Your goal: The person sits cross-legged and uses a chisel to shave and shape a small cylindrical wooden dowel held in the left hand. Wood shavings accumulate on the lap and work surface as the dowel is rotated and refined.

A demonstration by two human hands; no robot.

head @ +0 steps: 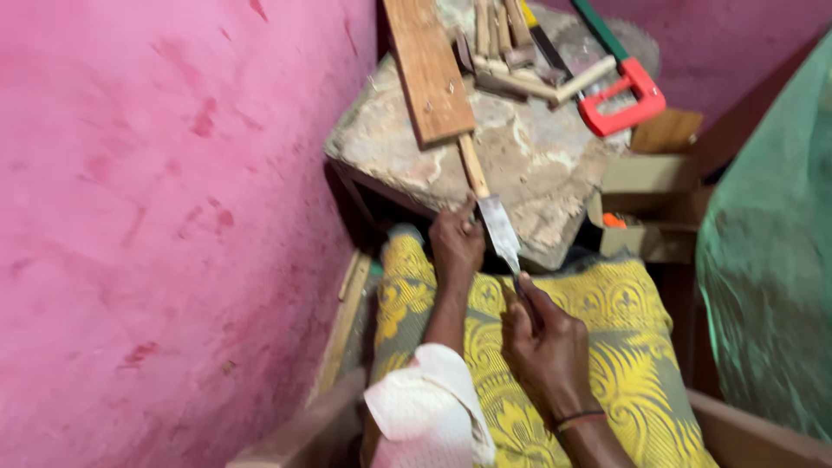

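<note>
1. Knife blade: bare metal, dull sheen.
2. Stick: pale raw wood.
3. Block: rough, chipped stone (or concrete).
4. Cloth: woven, yellow-patterned.
5. Saw handle: glossy red plastic.

A pink wall with darker red smears fills the left of my view. At upper centre stands a rough stone slab. A green cloth hangs at right, cardboard boxes beside it.

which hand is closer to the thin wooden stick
Left. The left hand touches the thin wooden stick at its near end; the right hand sits lower, gripping the knife.
</note>
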